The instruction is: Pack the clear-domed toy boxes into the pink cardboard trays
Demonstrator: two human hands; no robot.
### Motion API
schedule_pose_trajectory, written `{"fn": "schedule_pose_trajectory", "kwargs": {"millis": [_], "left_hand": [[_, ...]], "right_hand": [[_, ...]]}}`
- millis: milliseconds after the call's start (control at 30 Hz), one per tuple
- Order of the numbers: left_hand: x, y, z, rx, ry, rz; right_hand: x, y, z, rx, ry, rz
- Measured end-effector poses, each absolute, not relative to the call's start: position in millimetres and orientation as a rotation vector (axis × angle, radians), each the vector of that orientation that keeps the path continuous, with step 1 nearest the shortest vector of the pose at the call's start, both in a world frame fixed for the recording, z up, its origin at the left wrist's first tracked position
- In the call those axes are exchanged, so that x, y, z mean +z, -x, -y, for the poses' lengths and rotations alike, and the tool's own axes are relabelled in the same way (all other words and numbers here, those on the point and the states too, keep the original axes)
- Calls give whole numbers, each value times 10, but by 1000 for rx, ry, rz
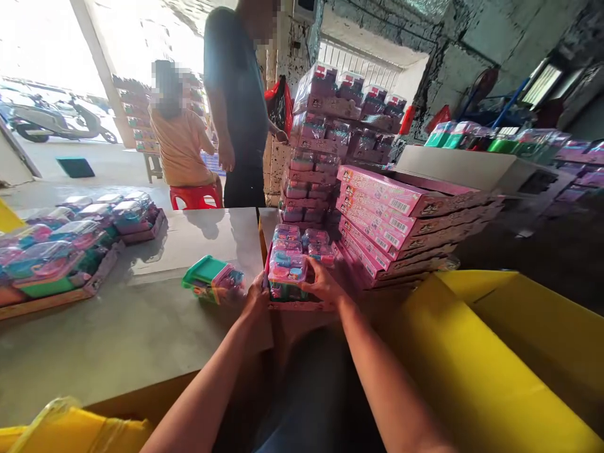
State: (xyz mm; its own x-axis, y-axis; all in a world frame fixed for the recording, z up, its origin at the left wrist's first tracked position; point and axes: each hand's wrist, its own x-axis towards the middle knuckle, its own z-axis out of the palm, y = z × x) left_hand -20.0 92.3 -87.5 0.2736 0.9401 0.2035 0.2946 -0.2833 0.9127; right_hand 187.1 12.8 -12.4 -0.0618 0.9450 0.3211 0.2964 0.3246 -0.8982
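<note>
Left hand (pixel 256 294) clamped on pink tray (pixel 302 306) at nine o'clock — right hand (pixel 326 284) against packed tub (pixel 285 275) at three o'clock — grip unclear

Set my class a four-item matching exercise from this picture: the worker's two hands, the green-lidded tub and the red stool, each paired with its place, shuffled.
Column 1
1. Left hand
2. Right hand
3. Green-lidded tub
4. Red stool

Column 2
A. Under a seated person
B. On the table, to the left of the pink tray
C. At the left wall of the pink tray
D. At a clear pack inside the pink tray

Pairs: 1-C, 2-D, 3-B, 4-A
</note>
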Motion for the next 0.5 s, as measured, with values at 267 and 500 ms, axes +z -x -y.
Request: {"fn": "schedule_pose_trajectory", "kwargs": {"millis": [267, 500], "left_hand": [[-942, 170, -932, 1079, -1627, -1187], [-1022, 257, -864, 1140, -1548, -1093]], "right_hand": [[-290, -1679, 155, 443, 1705, 1505], [-213, -1400, 103, 530, 2051, 1620]]}}
